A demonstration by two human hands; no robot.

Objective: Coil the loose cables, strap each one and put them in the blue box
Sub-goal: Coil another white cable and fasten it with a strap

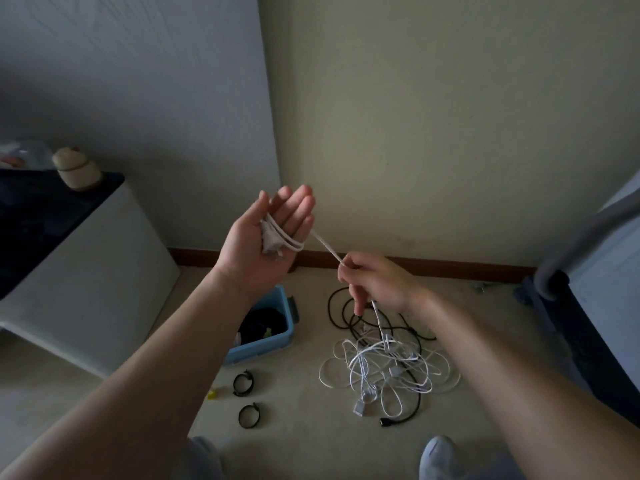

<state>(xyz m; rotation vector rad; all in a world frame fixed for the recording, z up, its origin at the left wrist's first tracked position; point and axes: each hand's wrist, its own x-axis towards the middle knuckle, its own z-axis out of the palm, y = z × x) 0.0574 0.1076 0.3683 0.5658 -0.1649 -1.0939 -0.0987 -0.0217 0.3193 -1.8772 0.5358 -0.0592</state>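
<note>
My left hand [266, 237] is raised palm up with straight fingers, and a white cable [325, 245] is looped a few times around its palm, the plug lying on the palm. My right hand [372, 282] pinches the same cable just to the right, pulling it taut. From that hand the cable drops to a tangle of white and black cables [384, 362] on the floor. The blue box [266, 341] stands on the floor under my left forearm, with dark coiled items inside. Two black straps [243, 383] [249, 415] lie in front of the box.
A white cabinet [86, 271] with a dark top and a jar stands at the left. Dark furniture [588, 306] fills the right edge. A small yellow piece [212, 394] lies by the straps. My feet show at the bottom edge.
</note>
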